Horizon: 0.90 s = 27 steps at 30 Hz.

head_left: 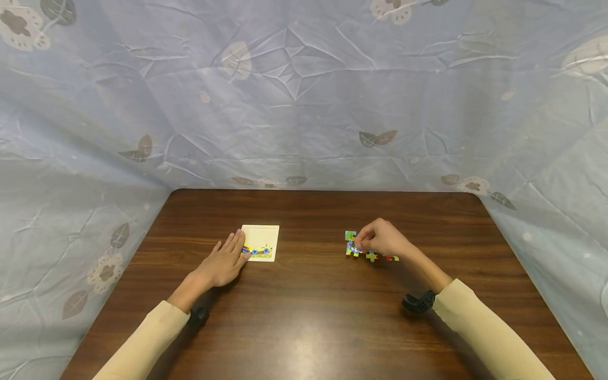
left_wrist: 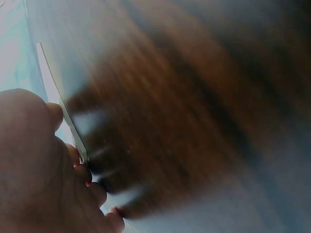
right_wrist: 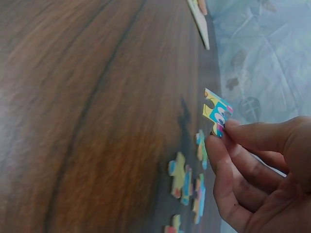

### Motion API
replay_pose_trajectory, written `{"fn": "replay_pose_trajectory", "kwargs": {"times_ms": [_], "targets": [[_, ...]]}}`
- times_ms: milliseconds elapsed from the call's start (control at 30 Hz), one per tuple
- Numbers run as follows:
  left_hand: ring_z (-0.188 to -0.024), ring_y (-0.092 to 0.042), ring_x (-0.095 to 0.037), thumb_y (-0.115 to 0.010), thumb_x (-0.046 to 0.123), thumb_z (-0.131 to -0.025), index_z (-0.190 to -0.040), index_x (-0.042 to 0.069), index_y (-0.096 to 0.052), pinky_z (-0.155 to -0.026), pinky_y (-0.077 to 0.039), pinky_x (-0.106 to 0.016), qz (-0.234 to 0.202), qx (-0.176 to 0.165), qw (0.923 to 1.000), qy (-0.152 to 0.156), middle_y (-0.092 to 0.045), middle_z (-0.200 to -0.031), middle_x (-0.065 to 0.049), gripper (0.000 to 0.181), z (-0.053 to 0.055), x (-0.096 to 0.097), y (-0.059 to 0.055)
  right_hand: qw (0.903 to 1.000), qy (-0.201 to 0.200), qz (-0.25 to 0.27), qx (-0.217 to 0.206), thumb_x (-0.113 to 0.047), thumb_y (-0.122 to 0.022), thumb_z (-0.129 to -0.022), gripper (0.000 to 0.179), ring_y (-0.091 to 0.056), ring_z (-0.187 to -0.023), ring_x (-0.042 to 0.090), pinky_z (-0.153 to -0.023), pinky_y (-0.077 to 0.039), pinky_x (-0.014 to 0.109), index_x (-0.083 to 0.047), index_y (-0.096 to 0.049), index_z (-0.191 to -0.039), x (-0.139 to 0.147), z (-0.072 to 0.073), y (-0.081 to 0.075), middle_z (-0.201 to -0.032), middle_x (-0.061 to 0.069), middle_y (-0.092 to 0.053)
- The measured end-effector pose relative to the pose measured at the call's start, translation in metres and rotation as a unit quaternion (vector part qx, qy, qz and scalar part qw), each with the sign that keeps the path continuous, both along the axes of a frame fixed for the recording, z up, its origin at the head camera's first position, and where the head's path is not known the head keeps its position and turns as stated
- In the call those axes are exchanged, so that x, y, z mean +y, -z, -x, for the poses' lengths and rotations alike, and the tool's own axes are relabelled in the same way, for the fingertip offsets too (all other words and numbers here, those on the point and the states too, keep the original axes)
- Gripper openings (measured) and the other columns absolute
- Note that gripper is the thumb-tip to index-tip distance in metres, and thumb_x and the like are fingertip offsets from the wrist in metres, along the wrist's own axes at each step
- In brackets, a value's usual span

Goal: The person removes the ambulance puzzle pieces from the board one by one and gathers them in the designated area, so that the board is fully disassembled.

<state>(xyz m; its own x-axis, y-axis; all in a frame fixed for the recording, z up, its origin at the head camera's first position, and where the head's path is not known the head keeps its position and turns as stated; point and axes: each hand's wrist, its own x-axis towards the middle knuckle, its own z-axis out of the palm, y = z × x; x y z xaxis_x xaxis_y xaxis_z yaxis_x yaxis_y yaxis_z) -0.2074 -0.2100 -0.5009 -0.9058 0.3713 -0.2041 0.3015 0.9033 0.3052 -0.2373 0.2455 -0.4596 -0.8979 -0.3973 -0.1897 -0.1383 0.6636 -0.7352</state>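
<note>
My left hand (head_left: 221, 266) lies flat with straight fingers over the left edge of a cream puzzle board (head_left: 261, 236). Along the board's lower part runs a colourful vehicle picture with blue wheels. In the left wrist view the thumb and fingertips meet the board's edge (left_wrist: 63, 104). Above the table, my right hand (head_left: 386, 240) pinches a jigsaw piece (right_wrist: 217, 114) between thumb and fingers; it shows cartoon eyes on blue and yellow. Under and beside that hand lie several loose pieces, among them a green one (head_left: 350, 235) and a yellow-green one (head_left: 372, 257); the hand partly hides them.
A dark wood table (head_left: 299, 295) carries the board on the left and the loose pieces on the right. Pale blue floral cloth (head_left: 294, 121) hangs behind it and along both sides. A black band device (head_left: 419, 302) is at the right wrist.
</note>
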Motion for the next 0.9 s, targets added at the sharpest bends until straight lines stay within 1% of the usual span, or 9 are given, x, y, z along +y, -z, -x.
{"fn": "replay_pose_trajectory", "kwargs": {"times_ms": [100, 133, 200, 300, 367, 467, 533, 767, 900], "targets": [[-0.164, -0.007, -0.046, -0.033, 0.038, -0.116, -0.167, -0.003, -0.006, -0.129, -0.009, -0.072, 0.001, -0.003, 1.0, 0.0, -0.002, -0.176, -0.023, 0.071, 0.0, 0.0, -0.001, 0.9999, 0.006, -0.011, 0.004, -0.004, -0.068, -0.098, 0.016, -0.054, -0.053, 0.013, -0.044, -0.036, 0.023, -0.009, -0.082, -0.093, 0.001, -0.001, 0.003, -0.085, 0.007, -0.081], [-0.164, -0.007, -0.046, -0.033, 0.038, -0.116, -0.167, -0.003, -0.006, -0.129, -0.009, -0.072, 0.002, -0.004, 1.0, 0.0, -0.002, -0.176, -0.023, 0.071, 0.0, 0.0, -0.001, 0.9999, 0.007, -0.014, 0.006, -0.003, -0.067, -0.098, 0.017, -0.053, -0.052, 0.012, -0.044, -0.035, 0.023, -0.01, -0.082, -0.092, 0.001, -0.001, 0.005, -0.085, 0.007, -0.081], [-0.164, -0.007, -0.046, -0.033, 0.038, -0.116, -0.167, -0.003, -0.006, -0.129, -0.009, -0.072, 0.001, -0.005, 1.0, -0.001, -0.002, -0.176, -0.023, 0.071, 0.0, 0.0, -0.001, 0.9997, 0.008, -0.02, 0.015, -0.002, -0.067, -0.097, 0.018, -0.053, -0.052, 0.012, -0.044, -0.035, 0.023, -0.01, -0.082, -0.091, 0.0, -0.001, 0.007, -0.085, 0.006, -0.081], [-0.164, -0.007, -0.045, -0.033, 0.038, -0.116, -0.167, -0.003, -0.006, -0.129, -0.009, -0.072, 0.001, -0.007, 1.0, -0.001, -0.001, -0.177, -0.023, 0.071, 0.001, 0.0, -0.001, 0.9992, 0.003, -0.028, 0.03, -0.001, -0.067, -0.096, 0.018, -0.061, -0.059, 0.011, -0.049, -0.042, 0.023, -0.008, -0.082, -0.09, -0.002, 0.0, 0.009, -0.086, 0.005, -0.081], [-0.164, -0.006, -0.045, -0.033, 0.037, -0.116, -0.167, -0.003, -0.006, -0.129, -0.009, -0.072, 0.001, -0.009, 1.0, -0.003, -0.001, -0.177, -0.022, 0.071, 0.001, 0.0, -0.001, 0.999, -0.001, -0.031, 0.033, 0.0, -0.067, -0.096, 0.017, -0.06, -0.059, 0.01, -0.05, -0.043, 0.023, -0.007, -0.081, -0.09, -0.004, 0.0, 0.009, -0.086, 0.006, -0.08], [-0.164, -0.007, -0.045, -0.033, 0.038, -0.116, -0.167, -0.003, -0.007, -0.129, -0.009, -0.072, 0.001, -0.012, 0.9999, -0.003, -0.002, -0.177, -0.023, 0.07, 0.001, 0.001, -0.001, 0.9988, -0.006, -0.036, 0.031, 0.001, -0.069, -0.095, 0.015, -0.051, -0.054, 0.008, -0.049, -0.038, 0.021, -0.006, -0.08, -0.089, -0.006, 0.001, 0.01, -0.084, 0.006, -0.079], [-0.164, -0.007, -0.045, -0.033, 0.038, -0.116, -0.167, -0.002, -0.007, -0.129, -0.009, -0.072, 0.001, -0.014, 0.9999, -0.004, -0.002, -0.177, -0.023, 0.07, 0.001, 0.001, -0.001, 0.9985, -0.01, -0.042, 0.034, 0.002, -0.069, -0.095, 0.015, -0.047, -0.055, 0.008, -0.05, -0.036, 0.021, -0.006, -0.08, -0.087, -0.008, 0.0, 0.011, -0.083, 0.006, -0.079], [-0.164, -0.008, -0.045, -0.033, 0.038, -0.116, -0.167, -0.002, -0.007, -0.129, -0.009, -0.072, 0.004, -0.009, 0.9999, -0.004, -0.003, -0.177, -0.023, 0.07, 0.002, 0.001, -0.001, 0.9932, -0.022, -0.082, 0.08, 0.005, -0.064, -0.09, 0.022, -0.051, -0.06, 0.009, -0.056, -0.041, 0.022, -0.008, -0.079, -0.081, -0.012, 0.002, 0.014, -0.079, 0.001, -0.077], [-0.164, -0.007, -0.045, -0.033, 0.039, -0.116, -0.167, -0.002, -0.007, -0.129, -0.009, -0.072, 0.004, -0.01, 0.9999, -0.004, -0.002, -0.177, -0.022, 0.071, 0.002, 0.0, -0.001, 0.991, -0.018, -0.102, 0.085, 0.003, -0.068, -0.09, 0.019, -0.054, -0.062, 0.008, -0.061, -0.046, 0.023, -0.009, -0.078, -0.08, -0.015, 0.003, 0.017, -0.078, -0.003, -0.074]]}}
